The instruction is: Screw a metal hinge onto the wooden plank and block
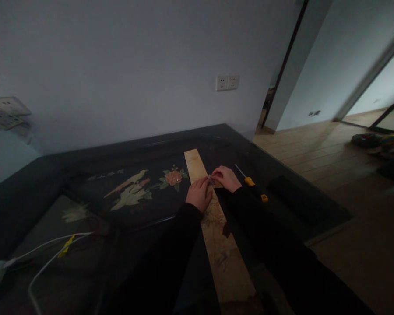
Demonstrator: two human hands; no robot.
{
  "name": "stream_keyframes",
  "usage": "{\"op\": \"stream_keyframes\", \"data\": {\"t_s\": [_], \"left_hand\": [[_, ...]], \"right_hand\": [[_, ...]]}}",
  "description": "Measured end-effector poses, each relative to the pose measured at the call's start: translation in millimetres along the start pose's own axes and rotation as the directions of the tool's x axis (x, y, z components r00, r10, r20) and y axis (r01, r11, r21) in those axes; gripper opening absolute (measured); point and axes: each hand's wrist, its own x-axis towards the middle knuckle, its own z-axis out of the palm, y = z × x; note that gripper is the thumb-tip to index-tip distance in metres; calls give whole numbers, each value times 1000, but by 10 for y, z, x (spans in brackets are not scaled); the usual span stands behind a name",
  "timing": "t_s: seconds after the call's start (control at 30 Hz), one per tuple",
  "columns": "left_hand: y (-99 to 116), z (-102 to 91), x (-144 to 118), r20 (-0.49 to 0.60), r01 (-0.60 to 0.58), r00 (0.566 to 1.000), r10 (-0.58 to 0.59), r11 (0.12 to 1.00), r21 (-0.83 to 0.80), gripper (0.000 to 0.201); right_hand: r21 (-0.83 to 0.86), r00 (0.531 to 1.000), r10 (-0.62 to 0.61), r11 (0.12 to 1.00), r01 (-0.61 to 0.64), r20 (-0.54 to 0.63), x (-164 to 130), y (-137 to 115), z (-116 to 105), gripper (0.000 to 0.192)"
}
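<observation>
Black lacquer covers the surface [85,175], a low dark top with an inlaid bird [131,190] and an orange flower [174,177] set into it. A long tan strip [221,245] lies on this surface; its long axis runs from the near edge, between the two black sleeves, away toward the wall, its far end pointing at the wall sockets [227,82].

Both hands sit partway along the strip. The left hand [199,194] rests knuckles-up on the strip's left edge, fingers curled down. The right hand [226,177] is just beside it on the strip, its fingertips pinched on a small dark piece [212,179] between the two hands; what that piece is cannot be told. Whether the left hand's grip holds anything cannot be told either.

Just to the right of the right hand lies a screwdriver [251,183] with a yellow and black handle, its thin shaft pointing away toward the wall, roughly alongside the strip. White cables [49,251] with a yellow tie trail across the near left of the surface, well apart from the hands. Wooden floor [331,148] spreads to the right.
</observation>
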Motion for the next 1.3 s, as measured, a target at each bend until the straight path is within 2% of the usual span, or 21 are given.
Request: {"op": "stream_keyframes", "data": {"t_s": [0.57,0.97,1.3], "left_hand": [[89,-89,3,47,-23,999,17,993,116,43],[86,-75,6,35,-27,999,22,991,133,42],[105,-95,5,50,-19,999,12,991,136,43]], "right_hand": [[-178,997,-78,981,71,-31,-55,-65,62,11],[-300,991,-131,945,133,25,-41,-91,42,9],[-380,986,-163,910,167,44,-80,-142,1,16]]}}
